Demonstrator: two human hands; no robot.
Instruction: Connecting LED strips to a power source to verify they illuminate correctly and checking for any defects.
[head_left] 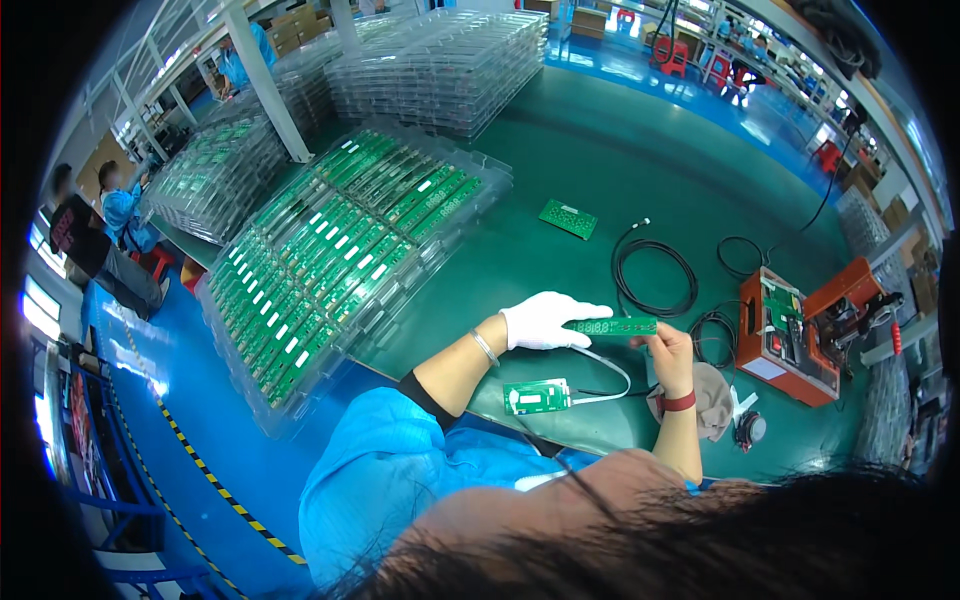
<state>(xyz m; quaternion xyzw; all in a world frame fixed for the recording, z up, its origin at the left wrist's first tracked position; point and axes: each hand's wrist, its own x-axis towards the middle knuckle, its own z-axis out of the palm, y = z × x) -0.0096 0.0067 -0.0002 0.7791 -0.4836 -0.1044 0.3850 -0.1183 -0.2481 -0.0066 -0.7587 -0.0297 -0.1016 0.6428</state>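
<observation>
Green bench (620, 130) had trays (430, 90) far left, cable (692, 285) right, while left hand (545, 321) and right hand (672, 358) pinched a super skinny green board (620, 327).

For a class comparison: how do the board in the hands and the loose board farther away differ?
The held board is a long, narrow strip; the loose board is a broader rectangle. The left hand and right hand hold the held board; the loose board lies on the table. Both are green.
</observation>
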